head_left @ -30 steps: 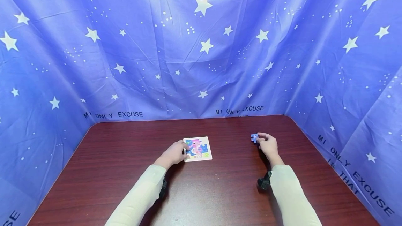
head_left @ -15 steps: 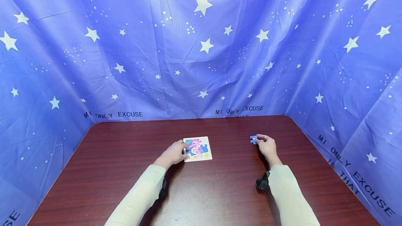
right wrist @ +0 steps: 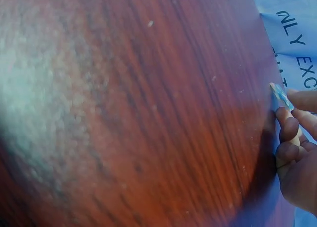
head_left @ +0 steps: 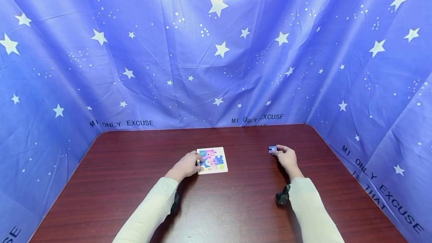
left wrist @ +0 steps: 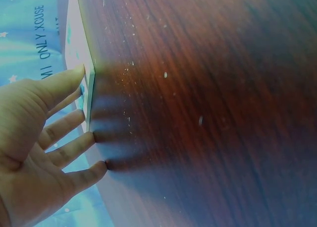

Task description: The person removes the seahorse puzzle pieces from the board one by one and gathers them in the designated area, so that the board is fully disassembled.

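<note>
A square puzzle board [head_left: 221, 151] with a pale border lies on the table in the head view. It shows a pink seahorse on blue, with a white gap at the upper right. My left hand [head_left: 185, 165] rests at its left side. In the left wrist view, the fingers of that left hand [left wrist: 34, 133] are spread and fairly straight, the thumb touching the board's edge [left wrist: 89, 101]. Off to the right, my right hand [head_left: 287, 159] pinches a blue puzzle piece [head_left: 271, 149] with a pale star. The right wrist view shows this puzzle piece [right wrist: 282, 96] between thumb and fingers.
The dark red-brown table [head_left: 233, 205] reflects light near its front. A blue curtain [head_left: 189, 48] with stars surrounds its back and sides. Black wrist devices [head_left: 282, 195] sit under both sleeves.
My right hand has shifted slightly left with the puzzle piece, which has turned a little in the fingers; the thumb covers more of it. The left hand and board have stayed put.
</note>
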`<action>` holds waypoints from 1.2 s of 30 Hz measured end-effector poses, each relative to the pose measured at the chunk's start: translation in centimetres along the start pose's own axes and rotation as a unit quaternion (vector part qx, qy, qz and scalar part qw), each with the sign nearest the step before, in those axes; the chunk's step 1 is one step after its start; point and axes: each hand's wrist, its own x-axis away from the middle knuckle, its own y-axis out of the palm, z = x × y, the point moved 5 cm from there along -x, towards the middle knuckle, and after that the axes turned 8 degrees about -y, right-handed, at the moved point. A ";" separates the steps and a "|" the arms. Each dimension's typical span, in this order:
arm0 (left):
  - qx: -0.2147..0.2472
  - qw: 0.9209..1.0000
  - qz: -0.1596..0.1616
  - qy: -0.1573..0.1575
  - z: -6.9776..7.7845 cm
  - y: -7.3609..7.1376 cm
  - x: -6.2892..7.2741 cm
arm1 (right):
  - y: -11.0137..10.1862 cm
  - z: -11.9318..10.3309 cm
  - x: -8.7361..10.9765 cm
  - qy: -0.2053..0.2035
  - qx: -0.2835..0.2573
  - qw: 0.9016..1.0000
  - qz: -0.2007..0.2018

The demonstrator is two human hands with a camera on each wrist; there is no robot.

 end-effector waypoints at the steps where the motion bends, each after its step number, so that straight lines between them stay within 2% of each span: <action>1: 0.000 1.000 0.000 0.001 0.0 0.0 0.0 | 0.0 0.0 0.0 -0.002 -0.002 1.000 -0.003; 11: 0.000 1.000 0.007 0.010 -0.1 0.0 -0.1 | 0.2 -0.3 0.1 -0.014 0.019 0.999 -0.022; 15: 0.006 1.000 0.002 0.001 -0.2 0.0 0.0 | 0.1 -0.4 0.1 -0.017 0.032 0.999 -0.025; 26: 0.000 1.000 0.005 0.009 -0.1 0.1 -0.2 | 0.0 -0.3 -0.1 -0.007 0.048 0.998 -0.025; 36: 0.003 1.000 -0.006 -0.003 -0.1 0.0 -0.2 | 0.1 -0.1 -0.2 -0.004 0.058 0.998 -0.024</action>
